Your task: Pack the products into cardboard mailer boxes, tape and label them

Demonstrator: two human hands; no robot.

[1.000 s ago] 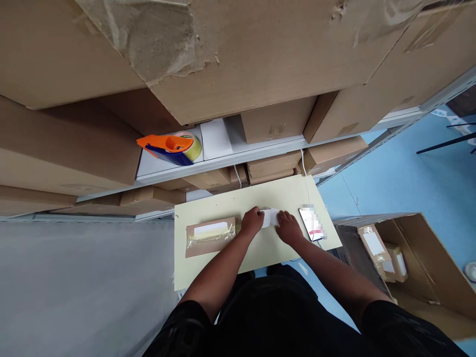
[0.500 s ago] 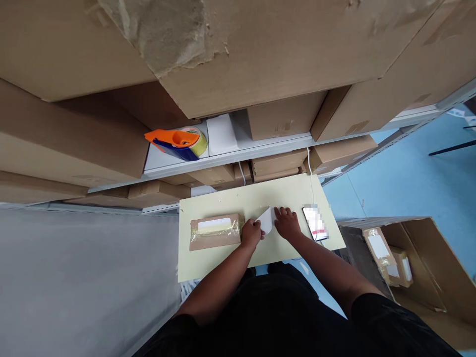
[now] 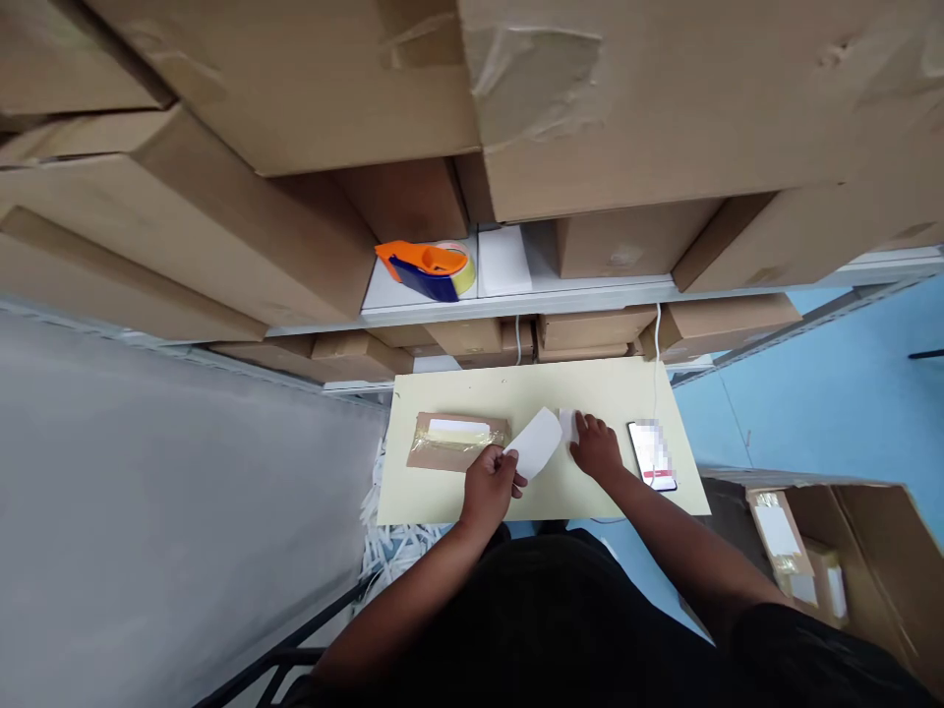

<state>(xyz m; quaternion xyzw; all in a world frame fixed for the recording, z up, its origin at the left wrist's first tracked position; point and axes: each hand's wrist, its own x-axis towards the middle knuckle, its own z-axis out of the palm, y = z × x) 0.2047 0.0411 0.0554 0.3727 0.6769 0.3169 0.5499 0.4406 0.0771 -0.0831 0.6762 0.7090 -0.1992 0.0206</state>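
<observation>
White label (image 3: 537,442) sits mid-table, just right of the taped cardboard parcel (image 3: 455,442), and my left hand (image 3: 489,484) pinches its lower corner between thumb and fingers. Further right, I see my right hand (image 3: 596,448) flat on the yellow table (image 3: 442,497), fingers unclenched and resting on a small white stack (image 3: 566,425). The phone (image 3: 652,454) lies beyond it.

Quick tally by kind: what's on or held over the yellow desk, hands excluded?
Taped brown parcel: 1
White paper slip: 2, one pinched in the left hand, one under the right hand
Phone: 1
White cable: 1
Total: 5
</observation>
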